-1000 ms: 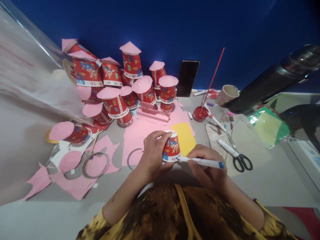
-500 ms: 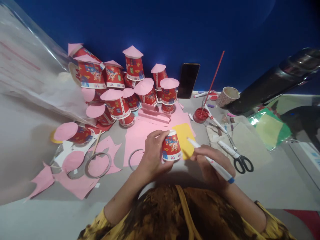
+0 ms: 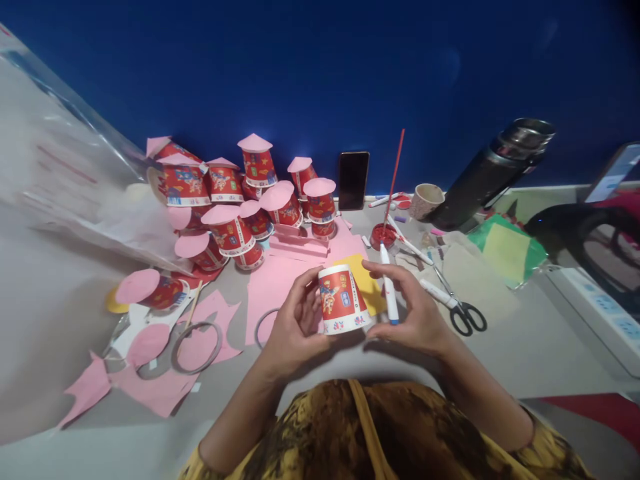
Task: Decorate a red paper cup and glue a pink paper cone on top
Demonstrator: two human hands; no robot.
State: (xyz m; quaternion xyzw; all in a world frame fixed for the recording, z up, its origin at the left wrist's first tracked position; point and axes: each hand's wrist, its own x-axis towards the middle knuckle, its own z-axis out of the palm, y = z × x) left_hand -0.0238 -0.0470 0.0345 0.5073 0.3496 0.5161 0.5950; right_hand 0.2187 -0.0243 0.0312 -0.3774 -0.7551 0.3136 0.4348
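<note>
Many cups (image 3: 227, 239) already wear pink cones (image 3: 255, 142), but the inverted paper cup (image 3: 341, 303) — left grip (image 3: 295, 323) clasping it, right grip (image 3: 417, 312) pinching a marker pen (image 3: 387, 288) — has none.

Open tabletop (image 3: 523, 343) right of hands (image 3: 417, 308), scissors (image 3: 459, 307) between

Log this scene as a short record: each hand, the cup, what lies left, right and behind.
Left hand: on the red cup
Right hand: holding a white marker; contact with the cup unclear
Cup position: narrow end up
Left side: gray ring, pink paper scraps
Right side: black-handled scissors
Behind: yellow paper, partly hidden; farther back, pink-topped cups and a phone
</note>
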